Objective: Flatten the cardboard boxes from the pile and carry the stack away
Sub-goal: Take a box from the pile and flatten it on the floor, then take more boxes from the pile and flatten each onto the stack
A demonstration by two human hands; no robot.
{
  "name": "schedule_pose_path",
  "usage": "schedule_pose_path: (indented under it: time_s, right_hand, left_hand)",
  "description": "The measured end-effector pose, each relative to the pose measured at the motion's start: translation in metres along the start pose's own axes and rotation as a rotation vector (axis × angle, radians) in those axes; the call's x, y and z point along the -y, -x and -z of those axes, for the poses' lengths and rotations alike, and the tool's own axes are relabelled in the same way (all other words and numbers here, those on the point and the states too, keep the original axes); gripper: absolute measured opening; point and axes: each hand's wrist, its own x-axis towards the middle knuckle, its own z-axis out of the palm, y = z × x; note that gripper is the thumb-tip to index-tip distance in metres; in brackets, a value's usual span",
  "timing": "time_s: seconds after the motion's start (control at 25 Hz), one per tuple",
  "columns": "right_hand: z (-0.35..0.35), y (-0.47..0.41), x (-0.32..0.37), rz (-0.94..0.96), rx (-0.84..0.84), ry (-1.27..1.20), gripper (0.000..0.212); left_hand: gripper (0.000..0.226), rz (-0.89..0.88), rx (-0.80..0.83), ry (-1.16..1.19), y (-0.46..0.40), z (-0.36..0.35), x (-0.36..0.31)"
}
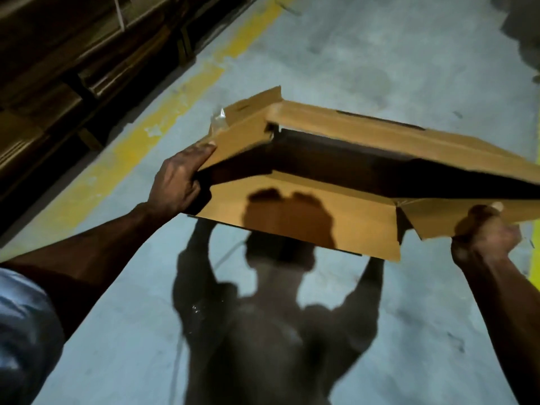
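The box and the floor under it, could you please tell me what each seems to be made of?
The box looks like plain brown cardboard, matte, with creased flaps and a scrap of clear tape at one corner. The floor looks like grey concrete, smooth and faintly shiny, stained, with a worn yellow painted line.

Both forearms are bare from wrist to above the elbow, with no watch, bracelet, ring or glove showing on either one. The left hand (175,182) has visible knuckle ridges and tendon lines across its back. The right hand (482,232) is blurred, so its detail is hard to read beyond a pale patch at one fingertip. At the lower left edge of the view sits a short sleeve (23,331) of light blue-grey fabric, soft and creased, with a slight sheen on its folds. It ends at the upper arm.
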Motion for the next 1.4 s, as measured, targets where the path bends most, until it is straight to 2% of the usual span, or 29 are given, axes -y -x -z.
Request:
schedule_pose_path:
  time_s: [0.2,0.36,0.48,0.56,0.64,0.72,0.8,0.88,0.92,0.96,1.0,1.04,1.08,1.16,1.24,1.28,1.4]
  right_hand:
    - [0.006,0.004,-0.046,-0.268,0.134,-0.249,0.012]
    - [0.014,0.011,-0.081,-0.413,0.111,-0.245,0.037]
    - [0.018,0.020,-0.104,-0.504,0.049,-0.216,0.050]
    - [0.017,0.026,-0.122,-0.537,0.001,-0.131,0.045]
    - [0.023,0.022,-0.141,-0.596,-0.004,0.099,0.044]
    - [0.028,0.019,-0.156,-0.655,0.059,0.305,0.035]
    - [0.026,0.022,-0.162,-0.683,0.104,0.391,0.022]
    - [0.026,0.026,-0.166,-0.703,0.148,0.472,0.015]
    - [0.024,0.031,-0.166,-0.691,0.192,0.598,0.014]
    - [0.024,0.035,-0.167,-0.641,0.237,0.806,0.016]
    - [0.023,0.040,-0.166,-0.516,0.272,1.094,0.025]
    - [0.023,0.048,-0.166,-0.294,0.277,1.349,0.036]
    - [0.020,0.056,-0.162,-0.032,0.319,1.457,0.041]
    - [0.011,0.080,-0.145,0.459,0.518,1.362,0.031]
    - [-0.005,0.105,-0.113,0.778,0.610,1.401,0.039]
    - [-0.012,0.116,-0.093,0.825,0.613,1.479,0.048]
    - [-0.024,0.148,-0.038,0.729,0.556,1.570,0.064]
  left_hand:
    - [0.067,-0.069,0.237,-0.096,0.054,-0.043,0.026]
    - [0.082,-0.020,0.496,-0.185,0.088,-0.083,0.042]
    - [0.076,-0.032,0.643,-0.260,0.101,-0.099,0.045]
    - [0.075,0.041,0.735,-0.380,0.100,-0.106,0.041]
    - [0.079,0.105,0.766,-0.494,0.096,-0.110,0.034]
    - [0.081,0.198,0.752,-0.557,0.097,-0.117,0.033]
    - [0.081,0.295,0.776,-0.620,0.094,-0.121,0.031]
    - [0.073,0.373,0.891,-0.614,0.092,-0.126,0.025]
    - [0.072,0.390,0.977,-0.594,0.094,-0.127,0.020]
    - [0.079,0.388,1.053,-0.575,0.093,-0.124,0.014]
    - [0.086,0.377,1.093,-0.552,0.093,-0.122,0.007]
    - [0.087,0.362,1.072,-0.526,0.091,-0.117,-0.002]
    - [0.082,0.332,0.994,-0.497,0.086,-0.110,-0.014]
    - [0.078,0.211,0.783,-0.497,0.065,-0.092,-0.043]
    - [0.080,0.120,0.636,-0.461,0.042,-0.067,-0.077]
    - [0.078,0.088,0.584,-0.437,0.032,-0.054,-0.093]
    - [0.075,0.026,0.468,-0.374,0.010,-0.011,-0.135]
